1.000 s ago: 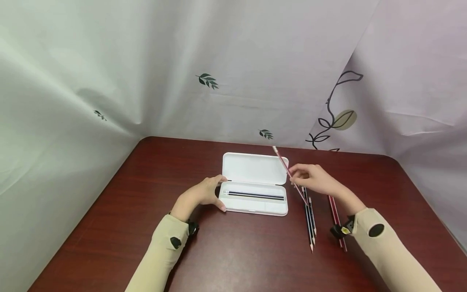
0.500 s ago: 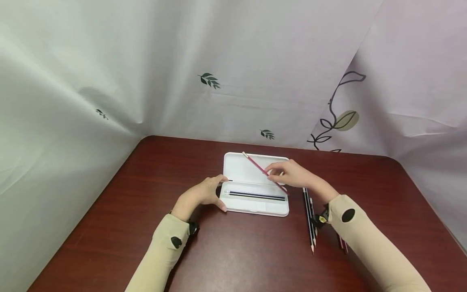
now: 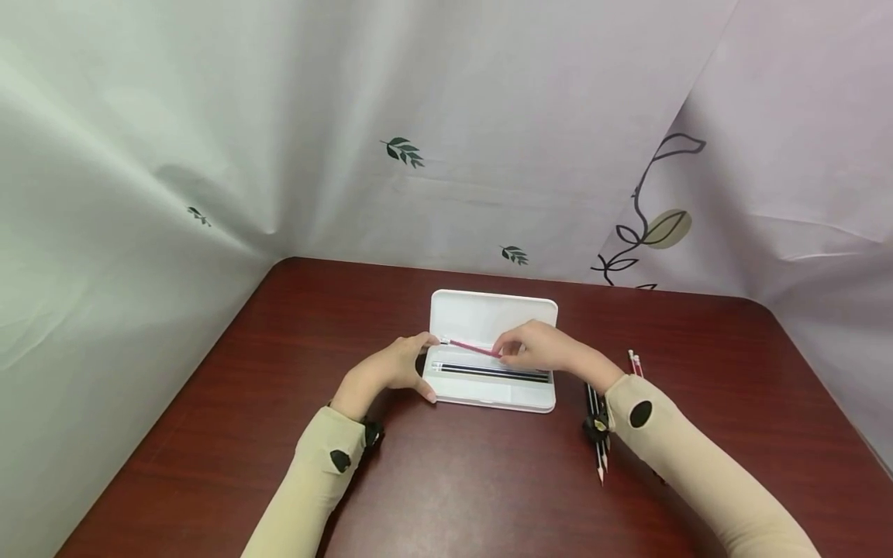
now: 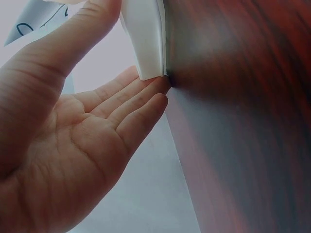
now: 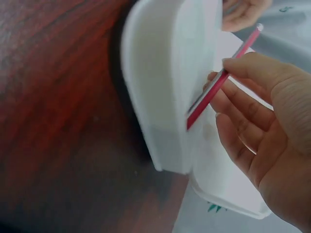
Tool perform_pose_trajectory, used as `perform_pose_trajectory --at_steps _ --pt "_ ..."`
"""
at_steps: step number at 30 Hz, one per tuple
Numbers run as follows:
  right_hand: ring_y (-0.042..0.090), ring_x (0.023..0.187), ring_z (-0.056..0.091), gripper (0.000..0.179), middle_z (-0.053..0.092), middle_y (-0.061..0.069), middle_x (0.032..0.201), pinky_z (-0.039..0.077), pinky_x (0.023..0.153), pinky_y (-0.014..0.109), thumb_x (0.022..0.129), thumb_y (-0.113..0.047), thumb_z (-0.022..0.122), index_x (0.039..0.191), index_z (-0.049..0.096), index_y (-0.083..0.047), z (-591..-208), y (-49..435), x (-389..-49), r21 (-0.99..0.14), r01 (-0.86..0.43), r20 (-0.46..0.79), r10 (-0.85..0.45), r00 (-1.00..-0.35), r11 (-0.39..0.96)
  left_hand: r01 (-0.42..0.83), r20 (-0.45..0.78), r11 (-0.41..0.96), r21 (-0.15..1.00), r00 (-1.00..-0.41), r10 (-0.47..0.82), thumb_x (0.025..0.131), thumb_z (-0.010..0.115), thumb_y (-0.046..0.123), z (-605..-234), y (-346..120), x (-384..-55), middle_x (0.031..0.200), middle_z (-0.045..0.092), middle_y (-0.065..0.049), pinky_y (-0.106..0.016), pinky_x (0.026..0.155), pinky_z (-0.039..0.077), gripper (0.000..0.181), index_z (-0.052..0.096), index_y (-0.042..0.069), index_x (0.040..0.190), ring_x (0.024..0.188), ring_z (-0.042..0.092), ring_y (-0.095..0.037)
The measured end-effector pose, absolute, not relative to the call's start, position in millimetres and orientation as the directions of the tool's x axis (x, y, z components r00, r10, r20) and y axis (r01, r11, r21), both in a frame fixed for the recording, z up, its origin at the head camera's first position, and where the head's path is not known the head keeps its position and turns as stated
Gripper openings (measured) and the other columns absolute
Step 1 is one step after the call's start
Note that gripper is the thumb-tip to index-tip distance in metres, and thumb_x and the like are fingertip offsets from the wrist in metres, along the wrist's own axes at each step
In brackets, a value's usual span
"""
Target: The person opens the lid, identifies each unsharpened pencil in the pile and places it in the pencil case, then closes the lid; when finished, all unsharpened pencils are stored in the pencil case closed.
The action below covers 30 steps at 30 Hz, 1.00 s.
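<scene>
A white pencil case (image 3: pixel 463 396) lies with its lid (image 3: pixel 463 310) laid back on the dark red table. Two dark striped pencils (image 3: pixel 488 373) rest side by side inside the tray. My left hand (image 3: pixel 387 370) holds the case's left end, thumb at the front edge and fingers by the hinge. Between thumb and fingertips, my right hand (image 3: pixel 544 346) pinches a red pencil (image 5: pixel 209 101) over the rear of the tray. Its white eraser end points left, towards my left fingers; in the right wrist view its other end dips inside the case wall.
Right of the case, dark pencils (image 3: pixel 601 459) lie on the table (image 3: pixel 446 488), partly under my right wrist. Red pencils (image 3: pixel 636 363) lie farther right, mostly hidden by the sleeve. A pale printed curtain (image 3: pixel 446 209) hangs behind the table.
My right hand has carried the red pencil left from beside the case to over the tray, lowering it and turning it nearly level. The left hand keeps its place on the case.
</scene>
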State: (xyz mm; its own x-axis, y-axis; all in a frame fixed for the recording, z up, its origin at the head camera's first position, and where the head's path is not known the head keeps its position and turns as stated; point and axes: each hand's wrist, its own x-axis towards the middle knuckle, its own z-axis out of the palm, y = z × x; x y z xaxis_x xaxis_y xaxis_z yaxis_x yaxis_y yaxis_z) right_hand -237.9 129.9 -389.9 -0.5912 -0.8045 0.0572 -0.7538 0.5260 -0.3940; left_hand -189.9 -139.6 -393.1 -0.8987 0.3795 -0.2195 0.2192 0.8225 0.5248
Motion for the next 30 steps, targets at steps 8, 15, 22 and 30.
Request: perform_pose_trajectory --at_steps 8,15,22,30 --pt "0.002 0.070 0.059 0.012 0.067 -0.009 0.076 0.049 0.068 0.025 0.083 -0.017 0.067 0.093 0.073 -0.014 -390.0 123.8 -232.2 -0.270 -0.781 0.031 -0.805 -0.592 0.564 0.219 -0.219 0.823 0.525 -0.899 0.379 0.055 0.090 0.027 -392.5 -137.6 -189.8 0.132 0.053 -0.016 -0.041 0.102 0.038 0.091 0.045 0.006 0.130 0.125 0.047 -0.026" --pt "0.010 0.077 0.065 0.013 0.071 -0.005 0.084 0.051 0.072 0.031 0.082 -0.016 0.069 0.094 0.074 -0.013 -386.6 120.2 -225.9 -0.169 -0.811 0.024 -0.821 -0.571 0.560 0.224 -0.214 0.820 0.527 -0.898 0.384 0.055 0.090 0.027 -392.5 -138.2 -189.5 0.132 0.053 -0.016 -0.041 0.101 0.039 0.089 0.045 0.006 0.128 0.124 0.047 -0.026" --pt "0.010 0.080 0.065 0.014 0.071 -0.004 0.088 0.052 0.075 0.031 0.083 -0.017 0.068 0.095 0.073 -0.013 -387.4 128.5 -222.4 -0.201 -0.788 -0.005 -0.805 -0.594 0.582 0.214 -0.215 0.814 0.539 -0.900 0.379 0.054 0.091 0.024 -392.9 -137.7 -189.4 0.131 0.054 -0.016 -0.040 0.101 0.039 0.088 0.046 0.006 0.127 0.124 0.048 -0.026" --pt "0.003 0.075 0.060 0.016 0.069 -0.007 0.085 0.051 0.068 0.026 0.086 -0.018 0.066 0.099 0.072 -0.011 -378.6 160.1 -217.2 -0.294 -0.753 0.044 -0.778 -0.626 0.589 0.204 -0.219 0.808 0.552 -0.900 0.377 0.053 0.091 0.023 -394.1 -137.3 -189.6 0.131 0.054 -0.018 -0.040 0.101 0.039 0.089 0.046 0.006 0.128 0.124 0.048 -0.026"
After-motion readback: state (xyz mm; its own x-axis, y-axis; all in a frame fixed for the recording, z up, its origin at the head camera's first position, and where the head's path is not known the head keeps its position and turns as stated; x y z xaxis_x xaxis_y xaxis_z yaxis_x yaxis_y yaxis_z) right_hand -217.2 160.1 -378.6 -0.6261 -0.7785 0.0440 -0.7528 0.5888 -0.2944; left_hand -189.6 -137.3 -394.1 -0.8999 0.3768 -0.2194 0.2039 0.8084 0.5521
